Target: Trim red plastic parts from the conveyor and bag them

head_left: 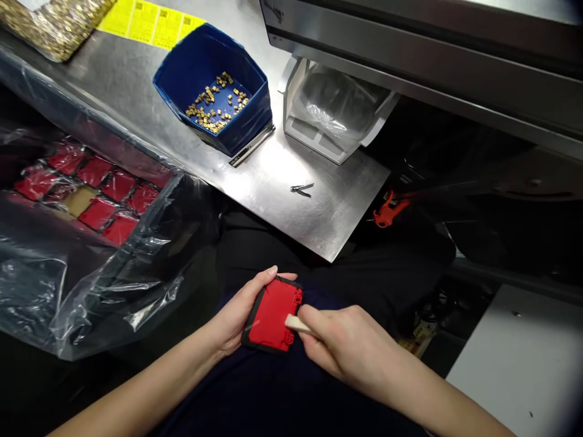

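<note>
My left hand holds a flat red plastic part with a black rim over my lap, thumb along its top edge. My right hand grips a small pale stick-like tool whose tip rests on the part's right edge. Both hands sit just below the near edge of a steel table.
A blue bin with small gold pieces stands on the table, beside a white bin lined with clear plastic. Tweezers lie near the table corner. At left, a plastic-lined box holds several red parts. An orange piece lies right of the table.
</note>
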A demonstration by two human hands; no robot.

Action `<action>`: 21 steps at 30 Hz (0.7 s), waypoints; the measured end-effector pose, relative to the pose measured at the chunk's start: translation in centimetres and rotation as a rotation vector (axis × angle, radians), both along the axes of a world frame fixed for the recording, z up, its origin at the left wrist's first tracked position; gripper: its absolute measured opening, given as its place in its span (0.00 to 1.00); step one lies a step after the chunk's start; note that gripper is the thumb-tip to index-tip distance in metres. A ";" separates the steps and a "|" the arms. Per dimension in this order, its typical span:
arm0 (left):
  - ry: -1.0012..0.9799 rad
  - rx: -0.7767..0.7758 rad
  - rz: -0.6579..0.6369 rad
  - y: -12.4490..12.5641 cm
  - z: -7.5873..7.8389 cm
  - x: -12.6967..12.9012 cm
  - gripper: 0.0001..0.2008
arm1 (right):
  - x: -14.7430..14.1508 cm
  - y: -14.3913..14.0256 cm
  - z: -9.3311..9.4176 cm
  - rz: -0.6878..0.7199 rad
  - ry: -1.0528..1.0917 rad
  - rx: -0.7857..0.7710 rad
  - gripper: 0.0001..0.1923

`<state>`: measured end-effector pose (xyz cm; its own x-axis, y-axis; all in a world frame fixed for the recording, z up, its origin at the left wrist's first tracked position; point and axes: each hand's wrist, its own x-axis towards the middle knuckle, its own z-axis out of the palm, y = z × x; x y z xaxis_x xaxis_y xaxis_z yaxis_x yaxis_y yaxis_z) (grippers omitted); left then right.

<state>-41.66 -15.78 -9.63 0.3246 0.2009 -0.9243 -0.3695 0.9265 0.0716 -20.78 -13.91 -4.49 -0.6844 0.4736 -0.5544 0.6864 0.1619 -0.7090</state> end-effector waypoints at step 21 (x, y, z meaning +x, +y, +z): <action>-0.037 -0.060 0.057 -0.3 -0.1 0.6 0.29 | 1.0 0.4 -0.7 -0.071 0.036 -0.022 0.05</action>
<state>-41.09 -16.10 -9.76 0.3487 0.1647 -0.9227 -0.4233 0.9060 0.0017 -19.76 -13.46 -5.18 -0.6692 0.5099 -0.5406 0.6694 0.0977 -0.7365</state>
